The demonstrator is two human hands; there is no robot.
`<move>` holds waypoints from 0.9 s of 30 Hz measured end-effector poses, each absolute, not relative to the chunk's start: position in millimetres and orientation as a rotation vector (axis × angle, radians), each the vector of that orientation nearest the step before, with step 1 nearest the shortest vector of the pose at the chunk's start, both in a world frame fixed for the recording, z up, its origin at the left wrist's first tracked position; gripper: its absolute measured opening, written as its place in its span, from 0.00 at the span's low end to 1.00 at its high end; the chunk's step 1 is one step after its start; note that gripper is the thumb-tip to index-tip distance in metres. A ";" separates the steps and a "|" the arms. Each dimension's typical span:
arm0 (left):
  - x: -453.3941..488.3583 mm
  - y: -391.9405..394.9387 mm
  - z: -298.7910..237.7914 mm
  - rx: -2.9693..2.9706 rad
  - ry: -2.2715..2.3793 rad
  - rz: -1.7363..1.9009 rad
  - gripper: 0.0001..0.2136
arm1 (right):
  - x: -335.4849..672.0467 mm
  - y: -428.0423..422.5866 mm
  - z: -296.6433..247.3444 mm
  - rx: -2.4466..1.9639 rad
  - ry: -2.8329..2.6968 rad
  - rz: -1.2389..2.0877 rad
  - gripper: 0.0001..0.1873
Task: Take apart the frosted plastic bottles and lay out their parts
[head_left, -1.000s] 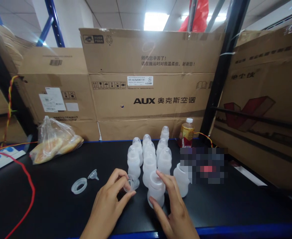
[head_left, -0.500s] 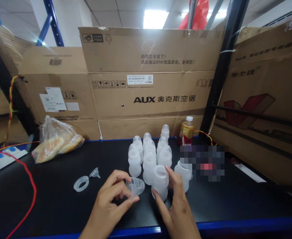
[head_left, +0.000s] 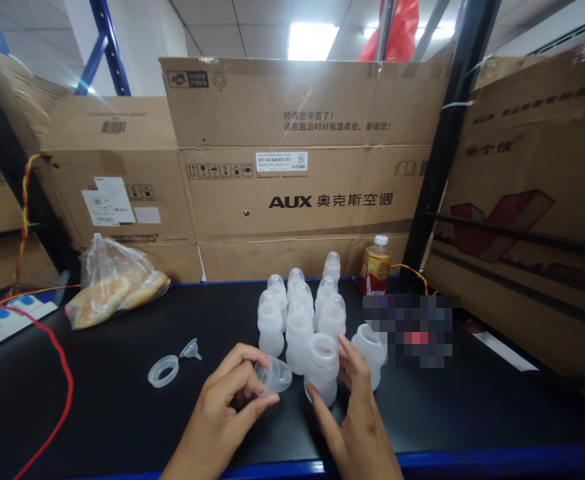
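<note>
My left hand (head_left: 225,407) pinches a clear plastic bottle cap (head_left: 274,374) between thumb and fingers, just above the black table (head_left: 122,413). My right hand (head_left: 355,413) wraps around an open translucent bottle (head_left: 321,368) that stands at the front of a cluster of several capped bottles (head_left: 300,313). Another open bottle (head_left: 370,355) stands just right of my right hand. To the left on the table lie a clear screw ring (head_left: 163,371) and a small teat (head_left: 191,349).
A plastic bag of bread (head_left: 112,283) lies at the back left. A drink bottle (head_left: 375,267) stands at the back by a black rack post (head_left: 437,153). Cardboard boxes (head_left: 297,167) wall off the rear. A red cable (head_left: 57,373) curves across the left side.
My right hand tilted the open bottle and closed round it. My left hand turned the cap so its opening faces the bottle. The view shifted slightly.
</note>
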State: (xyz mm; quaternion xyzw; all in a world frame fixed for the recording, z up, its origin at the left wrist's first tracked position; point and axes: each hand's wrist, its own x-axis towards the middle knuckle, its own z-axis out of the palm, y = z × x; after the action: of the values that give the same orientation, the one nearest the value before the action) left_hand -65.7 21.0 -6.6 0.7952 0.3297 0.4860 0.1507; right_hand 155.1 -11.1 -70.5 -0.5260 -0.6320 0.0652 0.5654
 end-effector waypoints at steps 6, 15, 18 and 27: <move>-66.2 22.6 -10.6 2.284 1.002 1.424 0.12 | 154.0 -11.0 -69.3 -1.214 -1.477 0.152 0.39; -64.8 21.5 -9.9 2.316 1.009 1.438 0.13 | 155.4 -14.6 -67.3 -1.213 -1.534 0.126 0.45; -64.5 21.3 -9.9 2.321 1.015 1.435 0.12 | 154.9 -15.6 -67.8 -1.233 -1.544 0.106 0.45; -62.2 23.8 -11.4 2.387 0.976 1.396 0.07 | 155.6 -16.7 -62.8 -1.225 -1.594 0.089 0.42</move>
State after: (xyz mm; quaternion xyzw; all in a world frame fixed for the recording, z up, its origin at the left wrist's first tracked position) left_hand -62.2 23.8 -11.4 0.8095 0.3310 0.4734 0.1046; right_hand 155.6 -16.7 -62.8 -0.5144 -0.6691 0.0373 0.5350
